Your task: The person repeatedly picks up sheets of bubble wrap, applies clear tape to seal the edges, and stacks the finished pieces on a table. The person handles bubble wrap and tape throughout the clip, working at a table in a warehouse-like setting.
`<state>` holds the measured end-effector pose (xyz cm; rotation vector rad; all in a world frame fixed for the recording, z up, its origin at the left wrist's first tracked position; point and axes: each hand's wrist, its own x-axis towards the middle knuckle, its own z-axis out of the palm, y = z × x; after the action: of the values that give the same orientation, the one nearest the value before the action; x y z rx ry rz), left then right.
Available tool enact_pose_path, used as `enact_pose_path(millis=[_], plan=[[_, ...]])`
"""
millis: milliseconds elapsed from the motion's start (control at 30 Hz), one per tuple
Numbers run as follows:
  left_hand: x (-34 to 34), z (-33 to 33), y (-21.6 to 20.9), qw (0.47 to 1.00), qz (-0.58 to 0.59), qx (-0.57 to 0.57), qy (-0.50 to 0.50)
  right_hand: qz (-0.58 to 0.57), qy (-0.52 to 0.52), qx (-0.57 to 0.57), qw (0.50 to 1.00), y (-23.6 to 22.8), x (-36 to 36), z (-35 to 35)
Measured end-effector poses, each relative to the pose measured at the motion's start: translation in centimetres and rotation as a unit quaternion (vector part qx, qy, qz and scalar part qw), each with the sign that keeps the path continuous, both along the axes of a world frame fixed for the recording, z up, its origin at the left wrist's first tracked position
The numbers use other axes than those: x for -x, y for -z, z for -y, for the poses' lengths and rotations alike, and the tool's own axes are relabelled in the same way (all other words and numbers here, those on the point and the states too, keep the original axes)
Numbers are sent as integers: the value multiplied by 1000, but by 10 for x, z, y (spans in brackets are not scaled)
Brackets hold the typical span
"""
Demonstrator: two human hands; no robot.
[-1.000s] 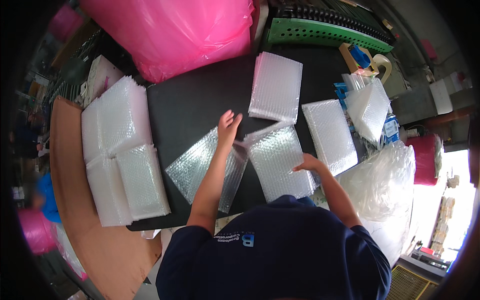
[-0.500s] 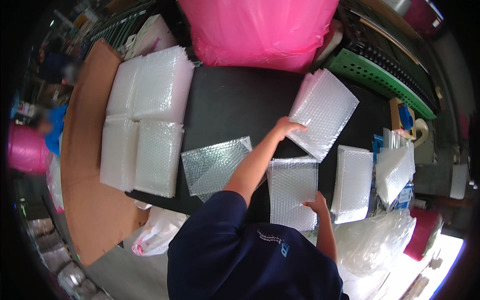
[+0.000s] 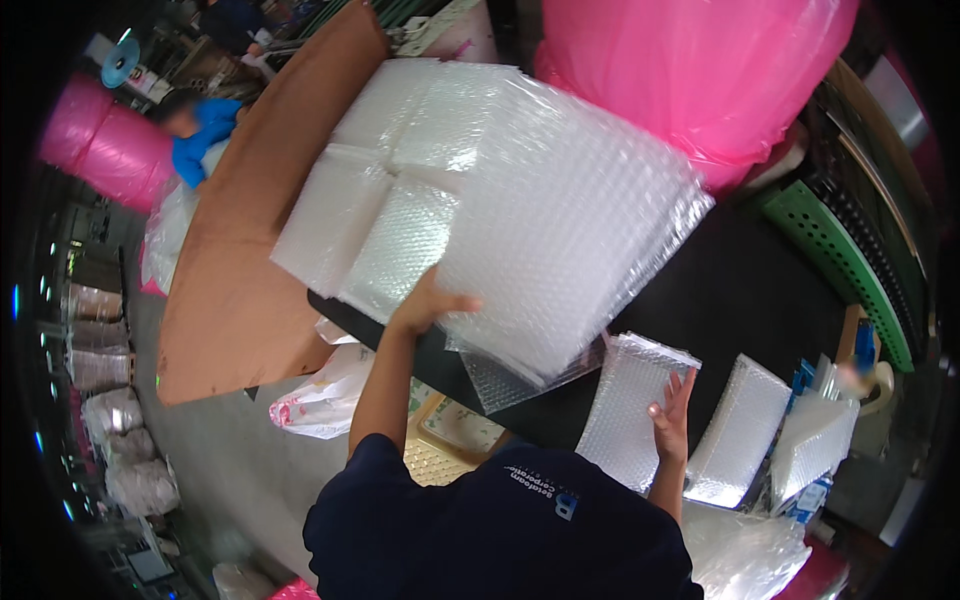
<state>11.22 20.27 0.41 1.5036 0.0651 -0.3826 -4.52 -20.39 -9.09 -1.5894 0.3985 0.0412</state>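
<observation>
My left hand (image 3: 432, 303) is closed on the lower left edge of a thick stack of bubble wrap bags (image 3: 560, 200), thumb on top. The stack is held up and tilted, covering part of the table and overlapping the piles at the left. My right hand (image 3: 672, 415) has its fingers spread at the right edge of a smaller pile of bubble wrap bags (image 3: 632, 400); whether it touches the pile I cannot tell. Under the held stack a loose clear bubble wrap sheet (image 3: 500, 380) peeks out.
Several bubble wrap piles (image 3: 345, 215) stand at the table's left, beside a brown board (image 3: 255, 250). Another pile (image 3: 738, 430) lies right of my right hand. A big pink wrapped roll (image 3: 700, 70) stands behind the black table (image 3: 760, 280). A co-worker in blue (image 3: 205, 140) is far left.
My left hand has carried the bag stack from the far right to the left. My right hand's fingers have lifted and spread. The whole view has turned and shifted.
</observation>
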Motion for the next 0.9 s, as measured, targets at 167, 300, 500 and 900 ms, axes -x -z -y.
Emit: enact_pose_path(millis=[167,300,500,900], plan=[[48,10,-9,990,-22,-89,110,15,-122,-289,949,-41,-56,-91],[79,-47,-1,996,-32,-50,59,34,-80,-336,938,-45,-91,-151],[89,-111,26,966,48,-17,-255,-80,-189,-398,894,-31,-139,-246],[69,-117,92,822,-14,172,-542,-196,-251,-296,901,15,-232,-372]])
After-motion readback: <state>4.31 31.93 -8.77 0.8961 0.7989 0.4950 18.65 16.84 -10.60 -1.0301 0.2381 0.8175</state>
